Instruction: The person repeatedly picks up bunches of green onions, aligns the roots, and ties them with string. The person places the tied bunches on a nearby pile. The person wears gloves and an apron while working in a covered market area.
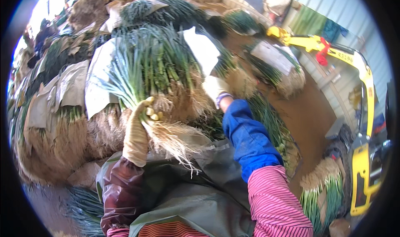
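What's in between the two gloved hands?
In the head view, pale bulbs are beside the left hand, then shaggy brown roots lie toward the right hand.

We hold in our left hand (139, 126), which is gloved, a small bunch of green onions (166, 136); its pale roots hang above our dark green apron (187, 191). Our right hand (214, 88), also gloved, is at the lower end of a white sheet (201, 49); whether it grips, we cannot tell. Before us lies a big onion heap (162, 62). At right stands a yellow machine (366, 78), beside an onion bundle (323, 187) with roots upward.
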Available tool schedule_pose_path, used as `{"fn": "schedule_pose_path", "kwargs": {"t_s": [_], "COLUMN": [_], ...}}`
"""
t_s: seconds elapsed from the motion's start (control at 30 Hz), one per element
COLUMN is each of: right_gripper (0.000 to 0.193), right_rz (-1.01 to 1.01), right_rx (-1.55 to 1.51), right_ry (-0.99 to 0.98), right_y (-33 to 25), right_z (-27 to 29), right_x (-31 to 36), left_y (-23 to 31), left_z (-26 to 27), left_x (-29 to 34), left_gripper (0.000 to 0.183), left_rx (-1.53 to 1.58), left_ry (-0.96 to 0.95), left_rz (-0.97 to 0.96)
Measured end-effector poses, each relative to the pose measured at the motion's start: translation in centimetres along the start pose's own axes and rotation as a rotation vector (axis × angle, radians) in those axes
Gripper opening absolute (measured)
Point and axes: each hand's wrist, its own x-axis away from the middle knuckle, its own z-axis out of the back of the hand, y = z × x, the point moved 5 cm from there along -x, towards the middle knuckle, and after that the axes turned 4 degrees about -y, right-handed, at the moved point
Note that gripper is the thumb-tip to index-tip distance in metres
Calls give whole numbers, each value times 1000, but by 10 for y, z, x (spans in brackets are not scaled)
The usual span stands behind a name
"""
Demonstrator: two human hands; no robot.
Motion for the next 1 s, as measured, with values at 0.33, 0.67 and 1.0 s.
{"fn": "schedule_pose_path", "kwargs": {"t_s": [0.33, 0.67, 1.0], "right_gripper": [42, 27, 43], "right_rz": [-103, 539, -97], "right_rx": [48, -532, -1352], "right_ry": [-201, -213, -565], "right_y": [-52, -122, -106], "right_z": [-43, -15, -44], "right_x": [4, 50, 30], "left_y": [-28, -55, -34], "left_z": [22, 60, 15], "left_x": [-3, -29, 12], "left_gripper": [12, 24, 20], "left_rx": [-37, -94, -300], "left_ry": [55, 125, 79], "left_rz": [192, 182, 203]}}
